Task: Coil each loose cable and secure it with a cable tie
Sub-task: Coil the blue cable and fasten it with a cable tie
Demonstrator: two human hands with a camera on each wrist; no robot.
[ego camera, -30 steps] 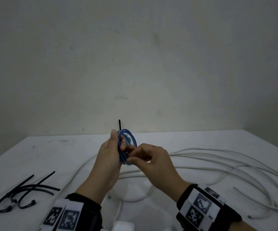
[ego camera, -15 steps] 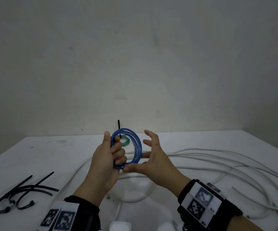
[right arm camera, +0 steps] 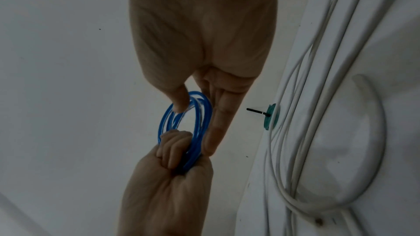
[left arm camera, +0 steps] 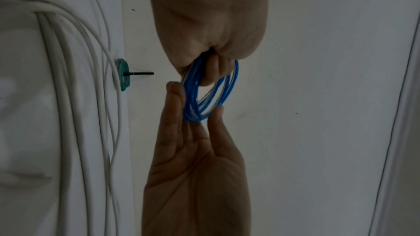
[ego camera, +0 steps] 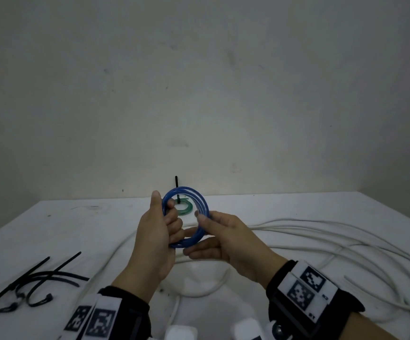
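A small blue cable coil (ego camera: 202,201) hangs in the air above the table's middle, its ring facing me. My left hand (ego camera: 154,231) grips its left side, fingers curled through the ring (right arm camera: 163,119). My right hand (ego camera: 228,239) pinches the right side, thumb on the rim and fairly straight fingers beneath; in the left wrist view thumb and index finger straddle the strands (left arm camera: 189,100). No tie shows on the blue coil. Several loose black cable ties (ego camera: 34,278) lie at the front left of the table.
A long white cable (ego camera: 321,231) sprawls in loose loops over the table's right and middle. A small green coil (ego camera: 186,211) with an upright black tie tail (ego camera: 176,185) sits near the far edge by the wall. White objects (ego camera: 181,333) lie at the near edge.
The blue coil has turned from edge-on to face me. My right hand let go and spread its fingers, then closed thumb and fingers on the coil's right side.
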